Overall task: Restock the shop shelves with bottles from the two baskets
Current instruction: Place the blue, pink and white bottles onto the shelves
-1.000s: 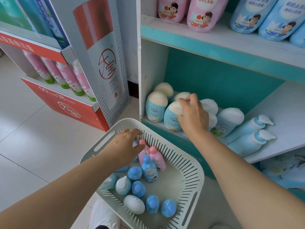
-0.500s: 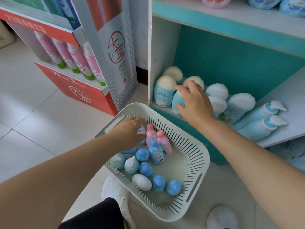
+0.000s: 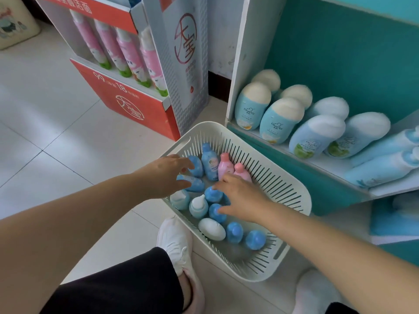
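Observation:
A white slotted basket point(image 3: 292, 193) sits on the floor before the teal shelf point(image 3: 315, 164). It holds several small blue bottles, two pink bottles point(image 3: 225, 164) and a white-capped one point(image 3: 212, 228). My left hand point(image 3: 166, 175) reaches in from the left, its fingers around a blue bottle point(image 3: 192, 183) lying on its side. My right hand point(image 3: 240, 198) is over the middle of the basket, fingers spread on the blue caps point(image 3: 213, 194). Several blue bottles with white caps point(image 3: 281, 120) stand on the shelf.
A red and white display stand point(image 3: 136, 105) with pink tubes is on the left, close to the basket. My white shoes point(image 3: 175, 243) stand by the basket's near edge. Pale floor tiles point(image 3: 56, 137) stretch to the left.
My right hand has left the bottles on the shelf and come down into the basket. My left hand stays in the basket, now around a blue bottle. The view has tilted down.

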### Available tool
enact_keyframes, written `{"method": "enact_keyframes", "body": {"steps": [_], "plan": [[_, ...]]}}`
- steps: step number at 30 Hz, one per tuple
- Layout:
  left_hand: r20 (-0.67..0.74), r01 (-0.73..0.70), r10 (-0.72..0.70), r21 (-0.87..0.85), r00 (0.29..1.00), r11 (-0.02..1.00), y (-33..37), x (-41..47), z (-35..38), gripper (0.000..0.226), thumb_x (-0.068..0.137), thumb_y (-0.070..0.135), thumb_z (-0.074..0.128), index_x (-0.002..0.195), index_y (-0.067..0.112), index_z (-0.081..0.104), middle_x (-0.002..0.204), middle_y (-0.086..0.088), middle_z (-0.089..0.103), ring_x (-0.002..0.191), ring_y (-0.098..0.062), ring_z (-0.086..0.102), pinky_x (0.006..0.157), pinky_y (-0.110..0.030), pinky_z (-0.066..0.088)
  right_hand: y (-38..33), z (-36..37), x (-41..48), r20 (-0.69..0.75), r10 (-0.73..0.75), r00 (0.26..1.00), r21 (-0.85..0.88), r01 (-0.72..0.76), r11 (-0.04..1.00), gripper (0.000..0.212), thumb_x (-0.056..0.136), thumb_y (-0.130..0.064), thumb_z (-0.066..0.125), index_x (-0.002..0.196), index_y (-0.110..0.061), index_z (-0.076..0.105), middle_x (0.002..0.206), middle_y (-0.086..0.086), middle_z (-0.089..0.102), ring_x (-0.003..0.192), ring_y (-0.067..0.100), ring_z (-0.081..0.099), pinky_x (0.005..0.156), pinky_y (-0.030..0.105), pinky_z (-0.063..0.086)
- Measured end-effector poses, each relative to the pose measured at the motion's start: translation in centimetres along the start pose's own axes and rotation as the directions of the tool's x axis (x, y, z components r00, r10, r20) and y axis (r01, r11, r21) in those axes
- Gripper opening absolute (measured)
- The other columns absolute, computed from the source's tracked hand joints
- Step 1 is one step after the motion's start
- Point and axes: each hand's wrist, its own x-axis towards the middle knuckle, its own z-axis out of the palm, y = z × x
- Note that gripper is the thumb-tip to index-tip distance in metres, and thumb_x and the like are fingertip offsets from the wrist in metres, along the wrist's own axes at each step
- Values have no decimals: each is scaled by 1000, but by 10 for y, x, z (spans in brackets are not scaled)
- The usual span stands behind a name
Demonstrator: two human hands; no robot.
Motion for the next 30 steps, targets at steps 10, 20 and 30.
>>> {"method": "enact_keyframes", "body": {"steps": [10, 20, 30], "plan": [[11, -18, 18, 4, 1000, 1000, -2, -1, 6, 43, 88, 34, 59, 129, 24, 47, 121, 1, 54, 108, -16, 53, 96, -28, 43, -18, 69, -1, 275, -53, 960, -95, 82, 992, 49, 80, -25, 68, 122, -13, 46, 121, 9, 44, 104, 33, 54, 66, 34, 33], [85, -9, 6, 31, 996, 999, 1, 2, 18, 51, 90, 41, 54, 136, 27, 37, 124, 3, 50, 114, -17, 50, 101, -33, 41, -18, 96, 0, 215, -56, 975, -84, 76, 994, 32, 97, -14, 40, 129, -16, 36, 117, 16, 46, 95, 39, 58, 63, 36, 32], [70, -3, 0, 37, 998, 999, -4, 3, 18, 48, 89, 41, 55, 132, 29, 40, 123, 5, 52, 109, -15, 52, 98, -31, 44, -4, 94, 0, 233, -73, 970, 13, 72, 997, 53, 87, -3, 44, 135, -24, 36, 125, 11, 42, 94, 39, 56, 63, 34, 31]]}}
